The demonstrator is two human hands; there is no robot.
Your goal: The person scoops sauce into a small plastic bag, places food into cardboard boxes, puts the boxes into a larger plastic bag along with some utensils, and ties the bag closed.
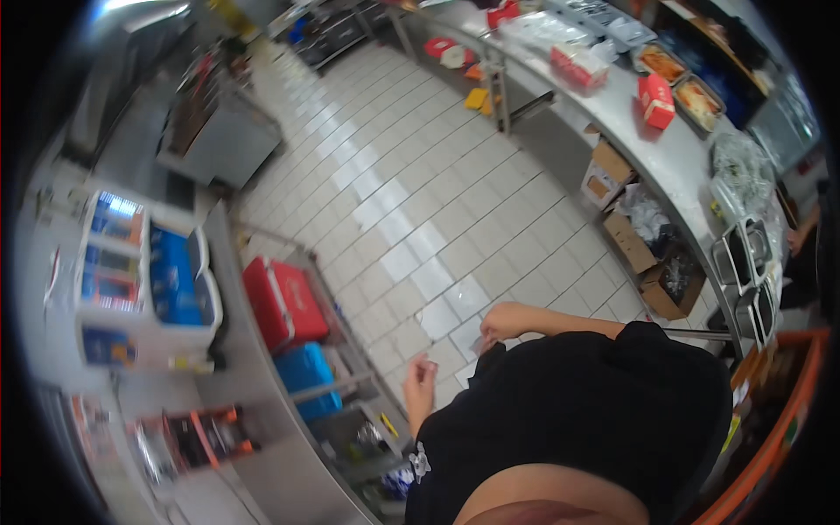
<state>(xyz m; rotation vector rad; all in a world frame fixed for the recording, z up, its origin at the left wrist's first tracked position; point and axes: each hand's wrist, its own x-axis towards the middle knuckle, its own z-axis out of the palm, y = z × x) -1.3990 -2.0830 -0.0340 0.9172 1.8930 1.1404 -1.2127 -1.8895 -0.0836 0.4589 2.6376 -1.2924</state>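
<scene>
My left hand [420,375] is raised in front of my black shirt [571,400]. Its fingers are loosely bent and apart, and nothing shows in it. Beyond my waist, my right hand [506,323] has curled fingers pointing down close to a dark fold of cloth. Blur hides whether those fingers pinch anything. Under both hands lies the tiled floor [420,256]. Nearest on the left, below a steel counter [262,420], a red cooler box [285,305] and a blue container [308,380] sit on a low shelf.
On the right, a long steel counter [663,157] carries red cartons [656,102], food trays [699,102] and metal pans [755,315]. Cardboard boxes [630,239] stand beneath it. Another person's arm [797,236] shows at the far right. An orange-rimmed container [804,394] is close behind me.
</scene>
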